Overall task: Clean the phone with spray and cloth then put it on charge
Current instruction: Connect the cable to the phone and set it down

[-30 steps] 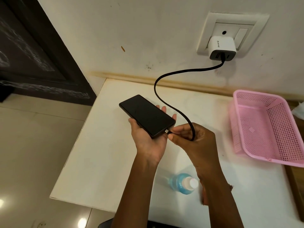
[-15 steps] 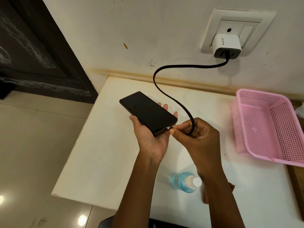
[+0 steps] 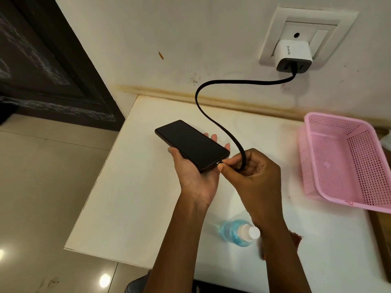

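Above the white table [image 3: 131, 187], left hand [image 3: 195, 180] cradles phone [image 3: 191, 145]; right hand [image 3: 256, 176] pinches cable [image 3: 213, 121].

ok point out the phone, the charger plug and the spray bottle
phone [image 3: 191, 145], head view, middle of its dark screen
charger plug [image 3: 293, 53], head view, white face of the body in the wall socket
spray bottle [image 3: 237, 233], head view, blue body beside the white cap
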The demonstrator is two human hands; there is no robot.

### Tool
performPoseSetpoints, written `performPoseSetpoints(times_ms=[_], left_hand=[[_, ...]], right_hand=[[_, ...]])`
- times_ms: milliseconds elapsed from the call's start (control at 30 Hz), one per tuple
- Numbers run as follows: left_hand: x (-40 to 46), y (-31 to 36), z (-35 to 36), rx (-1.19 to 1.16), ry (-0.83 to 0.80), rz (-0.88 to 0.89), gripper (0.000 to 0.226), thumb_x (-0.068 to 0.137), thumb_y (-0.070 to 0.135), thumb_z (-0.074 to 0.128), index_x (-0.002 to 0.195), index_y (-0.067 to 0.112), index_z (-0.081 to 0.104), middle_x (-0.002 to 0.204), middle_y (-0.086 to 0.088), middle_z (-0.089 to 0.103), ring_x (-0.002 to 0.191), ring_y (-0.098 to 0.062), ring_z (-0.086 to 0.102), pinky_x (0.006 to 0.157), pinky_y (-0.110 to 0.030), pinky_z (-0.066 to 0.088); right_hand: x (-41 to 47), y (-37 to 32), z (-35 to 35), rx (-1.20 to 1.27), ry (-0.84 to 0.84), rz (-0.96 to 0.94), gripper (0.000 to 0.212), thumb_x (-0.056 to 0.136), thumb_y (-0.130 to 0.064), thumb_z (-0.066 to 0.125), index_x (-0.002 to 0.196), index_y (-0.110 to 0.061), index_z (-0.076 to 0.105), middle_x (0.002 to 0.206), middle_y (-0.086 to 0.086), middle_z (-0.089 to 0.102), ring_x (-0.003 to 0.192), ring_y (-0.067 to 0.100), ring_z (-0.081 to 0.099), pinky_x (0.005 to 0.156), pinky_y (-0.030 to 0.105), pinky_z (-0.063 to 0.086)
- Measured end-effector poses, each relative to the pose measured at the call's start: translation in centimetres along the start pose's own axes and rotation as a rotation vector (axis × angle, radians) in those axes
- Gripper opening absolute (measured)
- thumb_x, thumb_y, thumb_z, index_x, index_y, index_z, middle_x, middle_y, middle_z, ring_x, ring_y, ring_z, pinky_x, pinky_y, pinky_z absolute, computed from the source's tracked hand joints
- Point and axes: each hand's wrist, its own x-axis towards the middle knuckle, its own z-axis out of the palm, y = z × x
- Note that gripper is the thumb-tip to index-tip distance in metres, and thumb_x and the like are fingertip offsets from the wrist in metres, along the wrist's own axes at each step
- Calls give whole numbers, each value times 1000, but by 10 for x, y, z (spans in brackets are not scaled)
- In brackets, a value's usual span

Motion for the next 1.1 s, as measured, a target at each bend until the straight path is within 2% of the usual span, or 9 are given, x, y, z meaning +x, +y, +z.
performPoseSetpoints(times_ms=[100, 300, 433, 500, 567, 633, 800, 967, 1100], left_hand=[[1, -1, 1, -18, 9, -4, 65, 94, 61, 30, 132, 12, 50, 108, -15, 61, 95, -28, 63, 53, -35, 57], [1, -3, -1, -3, -31, 16, 69, 92, 63, 31, 135, 13, 47, 120, -14, 57, 96, -25, 64, 61, -36, 57], [1, -2, -1, 1, -62, 38, 69, 92, 63, 30, 137, 13, 45, 121, -14, 58, 92, -25, 66, 61, -35, 57], [2, 1, -2, 41, -73, 59, 67, 92, 64, 28, 136, 16, 47, 123, -14, 59, 95, -26, 67, 66, -39, 58], [3, 5, -2, 57, -87, 82, 66, 92, 64, 27, 134, 18, 48, 122, -14, 60, 99, -27, 67, 74, -45, 57], [4, 8, -1, 35, -97, 86, 66, 92, 64, 27, 135, 18, 48, 120, -13, 61, 101, -27, 65, 79, -47, 55], [2, 9, 0, 35, -99, 75, 69, 92, 65, 26, 137, 16, 45, 118, -12, 60, 102, -26, 64, 81, -47, 53], [-2, 7, 1, -13, -129, 33, 71, 92, 64, 27, 140, 13, 42, 119, -12, 55, 98, -25, 61, 80, -46, 52], [-3, 6, 0, 28, -111, 31, 73, 92, 65, 24, 140, 12, 41, 126, -15, 52, 108, -28, 55, 83, -46, 51]], right_hand=[[0, -2, 2, 12, 11, 10, 27, 73, -16, 77, 68, -32, 57, 69, -17, 65, 71, -1, 65, 63, 3, 49], [1, -2, 3, 19, 35, 51, 24, 72, -17, 78, 69, -31, 58, 70, -16, 65, 71, -1, 65, 63, 2, 49], [2, -1, 4, 57, 5, 64, 19, 73, -17, 77, 82, -24, 62, 75, -11, 67, 71, 5, 67, 67, 6, 51], [3, -2, 4, 28, -35, 103, 20, 75, -25, 75, 88, -21, 61, 78, -10, 66, 71, 8, 65, 65, 5, 50], [4, -3, 5, -65, -106, 172, 20, 77, -39, 68, 83, -21, 60, 73, -11, 64, 68, 8, 62, 59, 6, 48], [3, -2, 5, -96, -214, 242, 27, 82, -45, 59, 74, -20, 62, 67, -8, 64, 66, 9, 61, 61, 12, 44], [4, -7, 4, 56, -342, 259, 31, 93, -28, 52, 64, -20, 63, 54, -8, 62, 52, 0, 57, 49, 7, 42], [2, -8, 1, 244, -369, 281, 30, 91, -23, 54, 64, -16, 64, 54, -4, 64, 51, 4, 57, 50, 14, 46], [0, -5, 4, 260, -357, 278, 29, 92, -22, 53, 65, -15, 64, 54, -4, 63, 51, 5, 56, 50, 14, 46]])
